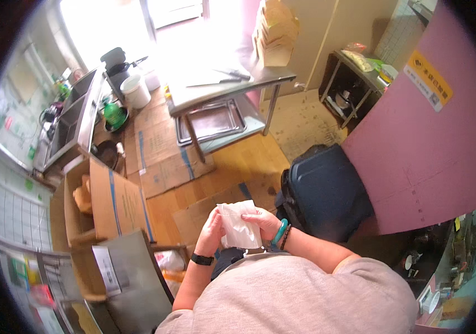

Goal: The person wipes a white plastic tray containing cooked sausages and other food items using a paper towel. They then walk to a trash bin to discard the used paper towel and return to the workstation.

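Note:
A folded white sheet, like tissue or thin wrapping, is held in front of my belly. My left hand grips its left edge and wears a black wristband. From the other side, my right hand pinches the upper right part with the thumb on top. On that wrist are a teal bangle and a dark beaded bracelet. Whether the sheet is paper or plastic, and what may be inside it, I cannot tell.
A steel table with knives stands ahead, metal trays below. A dark lidded bin is at right beside a pink panel. Left are a sink, an open cardboard box and a metal surface. Flattened cardboard covers floor.

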`<state>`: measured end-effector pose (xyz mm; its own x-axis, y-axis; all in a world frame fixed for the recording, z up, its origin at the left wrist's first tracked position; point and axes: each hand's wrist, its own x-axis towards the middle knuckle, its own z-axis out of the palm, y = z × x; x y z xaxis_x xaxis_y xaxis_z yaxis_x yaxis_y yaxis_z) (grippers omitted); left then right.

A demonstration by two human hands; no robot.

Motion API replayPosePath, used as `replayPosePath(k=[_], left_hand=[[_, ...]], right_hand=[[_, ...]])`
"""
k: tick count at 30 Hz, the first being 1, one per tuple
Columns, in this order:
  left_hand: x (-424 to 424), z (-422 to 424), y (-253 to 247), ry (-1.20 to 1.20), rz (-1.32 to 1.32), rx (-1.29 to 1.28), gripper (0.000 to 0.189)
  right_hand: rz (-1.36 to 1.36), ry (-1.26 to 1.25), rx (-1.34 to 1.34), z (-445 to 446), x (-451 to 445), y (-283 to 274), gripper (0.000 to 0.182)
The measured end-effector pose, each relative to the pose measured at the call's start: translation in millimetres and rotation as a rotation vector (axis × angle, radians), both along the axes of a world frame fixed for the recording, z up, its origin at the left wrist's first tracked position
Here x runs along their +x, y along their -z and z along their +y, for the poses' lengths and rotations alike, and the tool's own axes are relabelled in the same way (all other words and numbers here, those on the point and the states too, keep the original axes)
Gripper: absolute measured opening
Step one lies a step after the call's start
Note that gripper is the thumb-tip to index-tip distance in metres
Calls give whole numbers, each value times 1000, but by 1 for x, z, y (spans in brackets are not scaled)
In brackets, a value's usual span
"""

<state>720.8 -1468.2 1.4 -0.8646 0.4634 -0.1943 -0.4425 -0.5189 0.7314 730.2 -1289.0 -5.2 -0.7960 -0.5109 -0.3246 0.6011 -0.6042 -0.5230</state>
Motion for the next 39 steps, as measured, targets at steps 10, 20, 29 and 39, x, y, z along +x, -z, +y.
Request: replayPosePath(k=[10,20,29,39], left_hand=[[-227,80,4,398,152,-330,28],[-403,196,-12,425,243,-446,22],[-534,307,-1,510,308,-509,22],[-637,464,15,946,266,-356,18]], right_hand=[[-24,419,112,67,-151,16,29],[28,491,141,175,-331,25,26],[-46,673,325,279,-443,27,29],[-364,1384,319,415,-444,36,21]])
